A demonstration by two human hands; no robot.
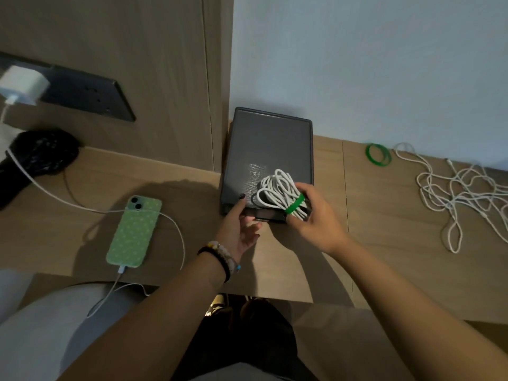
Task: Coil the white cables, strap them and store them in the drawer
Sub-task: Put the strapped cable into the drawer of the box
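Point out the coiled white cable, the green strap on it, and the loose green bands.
coiled white cable [275, 188], head view, on its loops.
green strap [295, 205], head view, mid-band.
loose green bands [369, 158], head view, left rim.

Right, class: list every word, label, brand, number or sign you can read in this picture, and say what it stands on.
None can be read.
Phone: green patterned case, no lettering visible.
Grey drawer box: plain top.
White charger: blurred, no marking legible.
Green strap on the coiled cable: no print visible.

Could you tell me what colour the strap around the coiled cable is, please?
Green. The strap wraps the coiled cable; the head view shows it.
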